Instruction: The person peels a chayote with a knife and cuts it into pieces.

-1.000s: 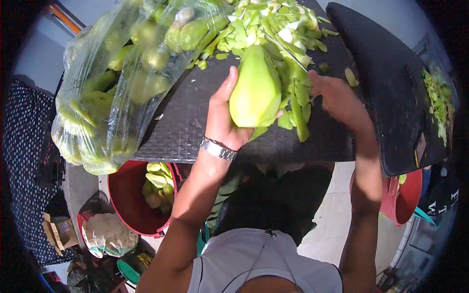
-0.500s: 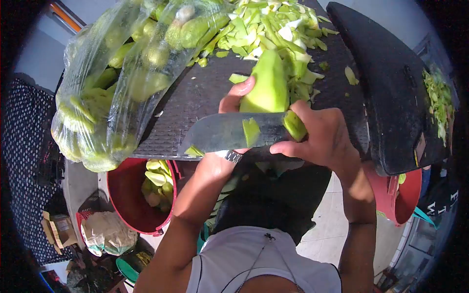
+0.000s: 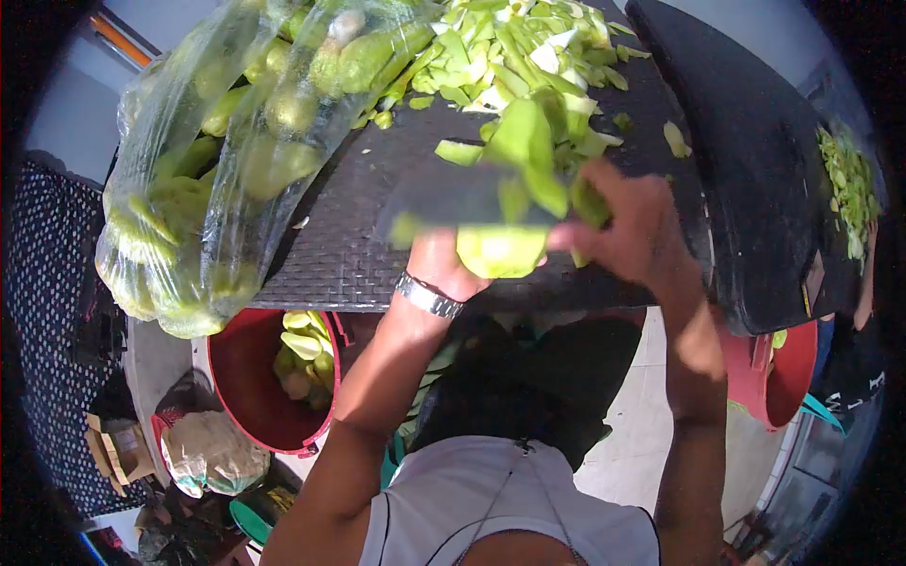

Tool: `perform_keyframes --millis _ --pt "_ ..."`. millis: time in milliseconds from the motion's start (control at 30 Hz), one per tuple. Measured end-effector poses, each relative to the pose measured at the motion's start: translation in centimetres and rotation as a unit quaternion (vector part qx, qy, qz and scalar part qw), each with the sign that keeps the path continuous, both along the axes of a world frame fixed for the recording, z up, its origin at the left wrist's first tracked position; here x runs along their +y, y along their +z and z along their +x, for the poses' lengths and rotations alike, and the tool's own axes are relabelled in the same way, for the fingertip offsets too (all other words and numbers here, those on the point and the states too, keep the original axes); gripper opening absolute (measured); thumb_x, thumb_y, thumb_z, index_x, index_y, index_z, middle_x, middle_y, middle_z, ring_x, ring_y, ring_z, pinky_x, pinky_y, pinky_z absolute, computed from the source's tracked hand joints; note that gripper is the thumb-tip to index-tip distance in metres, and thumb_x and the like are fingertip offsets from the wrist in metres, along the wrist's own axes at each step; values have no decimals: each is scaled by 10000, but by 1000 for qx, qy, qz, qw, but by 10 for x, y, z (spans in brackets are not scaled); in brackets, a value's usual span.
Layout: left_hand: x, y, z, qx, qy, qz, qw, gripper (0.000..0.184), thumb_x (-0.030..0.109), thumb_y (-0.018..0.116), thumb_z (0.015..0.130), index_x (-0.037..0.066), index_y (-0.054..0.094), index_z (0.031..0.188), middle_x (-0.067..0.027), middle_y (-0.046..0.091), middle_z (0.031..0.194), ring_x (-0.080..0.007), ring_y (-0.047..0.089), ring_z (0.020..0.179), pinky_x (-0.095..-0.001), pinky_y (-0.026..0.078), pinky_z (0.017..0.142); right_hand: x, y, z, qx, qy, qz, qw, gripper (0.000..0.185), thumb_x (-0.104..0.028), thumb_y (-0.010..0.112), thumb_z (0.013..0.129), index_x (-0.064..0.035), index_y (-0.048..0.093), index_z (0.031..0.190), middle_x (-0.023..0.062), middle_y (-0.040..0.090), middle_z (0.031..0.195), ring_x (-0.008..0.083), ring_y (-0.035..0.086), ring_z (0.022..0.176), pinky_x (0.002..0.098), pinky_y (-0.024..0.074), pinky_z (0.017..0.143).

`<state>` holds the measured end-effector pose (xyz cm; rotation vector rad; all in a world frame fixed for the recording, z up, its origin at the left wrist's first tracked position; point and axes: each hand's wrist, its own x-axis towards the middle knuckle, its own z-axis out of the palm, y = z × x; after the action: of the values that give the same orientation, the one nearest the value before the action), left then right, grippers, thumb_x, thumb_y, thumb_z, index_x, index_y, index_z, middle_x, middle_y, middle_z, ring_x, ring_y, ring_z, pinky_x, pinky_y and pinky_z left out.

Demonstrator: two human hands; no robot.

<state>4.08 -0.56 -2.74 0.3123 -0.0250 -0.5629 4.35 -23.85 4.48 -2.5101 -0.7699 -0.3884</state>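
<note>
Dark, woven-textured material covers the surface (image 3: 344, 269), with a heap of green peelings (image 3: 510, 57) at its far side and a clear plastic bag (image 3: 203, 203) of green fruit draped over its left edge. Below, a red bucket (image 3: 269, 434) holding green pieces stands on a pale floor (image 3: 618, 415); at right stand a black panel (image 3: 746, 179) and a second red bucket (image 3: 793, 382). White letters show on dark cloth (image 3: 854, 391) at lower right, turned sideways and too small to read. Over the near part of the surface, the left hand (image 3: 442, 264) has its grip wrapped around a pale green fruit (image 3: 500, 253), most of its fingers hidden. The right hand's (image 3: 646, 226) grip is closed around a knife (image 3: 439, 200), whose handle is mostly covered; the motion-blurred blade crosses the fruit, hiding its middle.
</note>
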Motion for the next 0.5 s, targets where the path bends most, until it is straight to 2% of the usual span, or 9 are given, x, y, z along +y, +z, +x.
perform_keyframes --millis 33,133,233,267,333,433,500 --pt "0 11 3 -12 -1 144 990 733 546 590 928 -11 526 1400 -256 671 1229 -443 714 983 -583 634 742 -3 -4 10 36 -72 33 996 596 -641 756 818 -102 655 1049 166 653 653 421 697 668 497 544 594" --pt "-3 26 -2 -45 20 177 983 674 513 590 932 -9 550 1357 -261 674 1210 -459 716 949 -598 631 695 -30 -31 39 -40 -131 59 989 615 -646 758 812 -95 660 1067 171 651 654 428 691 660 486 540 580" --pt "2 12 6 -6 25 122 992 641 469 602 945 -1 545 1376 -247 680 1207 -421 717 989 -576 627 771 -5 -8 3 113 -70 45 990 649 -650 764 801 -84 643 1094 174 649 655 429 690 651 483 539 570" --pt "-4 12 8 -9 45 24 999 554 379 665 935 13 571 1340 -172 701 1187 -335 725 1007 -518 624 801 0 -5 -2 85 -37 43 995 662 -654 766 796 -79 636 1097 174 648 654 427 689 646 483 538 568" --pt "-10 23 13 7 60 96 994 496 375 607 970 33 581 1329 -166 703 1181 -328 723 1014 -541 623 791 9 -3 -9 34 28 44 998 687 -662 769 787 -71 622 1103 176 646 653 423 688 637 482 537 564" --pt "-11 18 11 24 67 99 992 501 382 572 987 14 578 1327 -172 702 1183 -333 730 990 -558 627 751 6 -5 0 6 32 22 999 705 -673 770 777 -63 611 1093 180 647 653 411 697 651 479 541 572" --pt "-1 12 6 -42 58 99 992 613 449 590 960 29 520 1401 -216 667 1253 -382 713 1026 -569 631 771 -4 -9 11 18 0 27 999 696 -672 765 783 -65 610 1086 179 650 657 411 699 657 482 542 578"
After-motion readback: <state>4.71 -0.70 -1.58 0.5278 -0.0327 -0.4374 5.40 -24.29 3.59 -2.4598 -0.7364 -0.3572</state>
